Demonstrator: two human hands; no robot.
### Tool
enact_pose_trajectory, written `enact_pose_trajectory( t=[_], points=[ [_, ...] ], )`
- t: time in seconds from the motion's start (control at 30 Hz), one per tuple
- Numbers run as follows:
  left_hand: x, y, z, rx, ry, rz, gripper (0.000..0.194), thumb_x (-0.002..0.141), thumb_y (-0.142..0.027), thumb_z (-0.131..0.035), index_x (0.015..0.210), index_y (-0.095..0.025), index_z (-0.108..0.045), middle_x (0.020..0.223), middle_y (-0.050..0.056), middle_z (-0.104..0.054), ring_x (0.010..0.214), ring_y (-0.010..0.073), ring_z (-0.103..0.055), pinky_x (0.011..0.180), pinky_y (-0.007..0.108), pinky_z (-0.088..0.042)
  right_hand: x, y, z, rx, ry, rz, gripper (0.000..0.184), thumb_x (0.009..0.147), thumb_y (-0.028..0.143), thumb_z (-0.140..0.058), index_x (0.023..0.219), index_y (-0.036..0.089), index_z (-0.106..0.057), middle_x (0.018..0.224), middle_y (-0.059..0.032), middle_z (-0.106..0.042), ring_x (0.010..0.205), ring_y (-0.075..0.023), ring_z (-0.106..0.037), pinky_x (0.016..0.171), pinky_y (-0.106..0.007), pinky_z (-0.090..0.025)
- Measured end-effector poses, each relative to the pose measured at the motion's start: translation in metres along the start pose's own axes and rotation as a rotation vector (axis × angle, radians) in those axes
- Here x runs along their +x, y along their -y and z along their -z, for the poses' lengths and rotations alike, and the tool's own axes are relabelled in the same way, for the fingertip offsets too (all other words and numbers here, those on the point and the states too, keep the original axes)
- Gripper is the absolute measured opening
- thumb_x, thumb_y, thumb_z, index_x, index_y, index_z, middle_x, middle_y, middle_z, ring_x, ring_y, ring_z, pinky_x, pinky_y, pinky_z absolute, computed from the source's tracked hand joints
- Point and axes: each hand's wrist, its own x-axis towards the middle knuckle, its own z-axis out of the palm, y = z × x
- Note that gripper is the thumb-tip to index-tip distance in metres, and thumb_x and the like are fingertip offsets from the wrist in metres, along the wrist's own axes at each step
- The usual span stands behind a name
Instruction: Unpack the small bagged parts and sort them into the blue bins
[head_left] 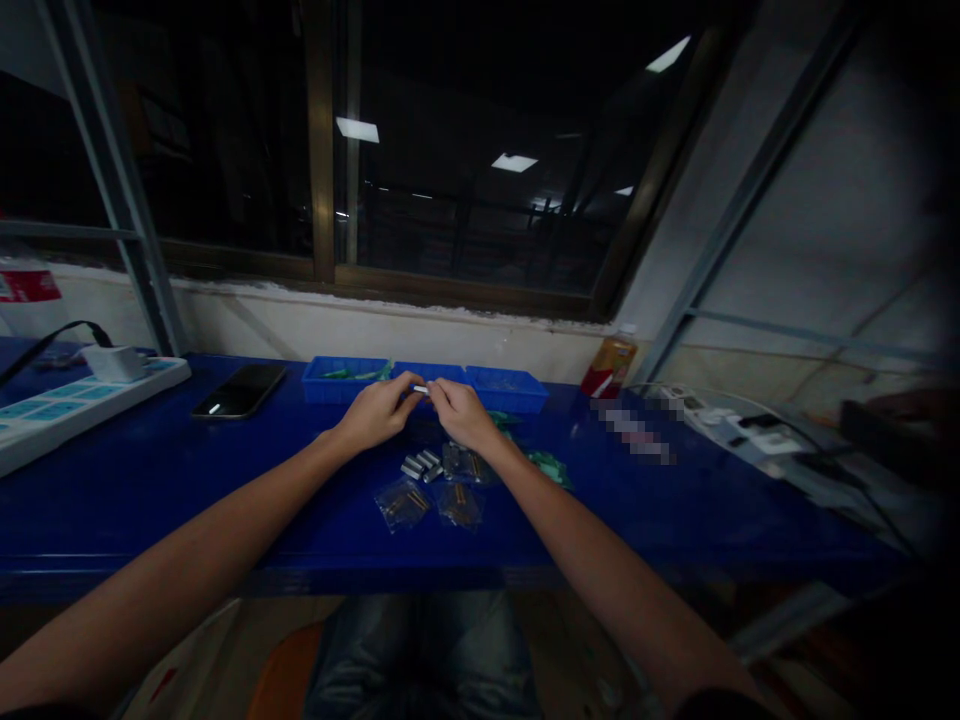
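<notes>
My left hand (380,408) and my right hand (459,410) meet over the table, fingers pinched on a small silvery cylinder (421,390) that spans the gap between them. Just below them lie several similar silver cylinders (423,465) in a loose group. Clear plastic bags with thin brass-coloured pins surround these: one bag (403,503) at the front left, another bag (460,504) at the front middle, and a third bag (466,463) partly behind my right wrist. Green pieces (550,468) rest to the right of my right forearm.
Behind my hands stand a blue left bin (345,392) with green pieces and a blue right bin (510,393). A phone (240,391) and a white power strip (90,408) lie left. A drink bottle (611,363) and a second power strip (757,440) are right.
</notes>
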Motion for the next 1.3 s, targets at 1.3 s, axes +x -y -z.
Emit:
enact_pose_trajectory(
  t=[1.3],
  points=[
    [0.002, 0.029, -0.02, 0.103, 0.164, 0.075, 0.021, 0.075, -0.014, -0.052, 0.096, -0.016, -0.053, 0.086, 0.005, -0.06, 0.087, 0.0211, -0.053, 0.075, 0.031, -0.041, 0.004, -0.069, 0.01, -0.466, -0.267, -0.321, 0.023, 0.08, 0.032, -0.048, 0.083, 0.016, -0.064, 0.084, -0.0085, -0.058, 0.084, -0.021, -0.048, 0.077, -0.031, -0.036]
  ],
)
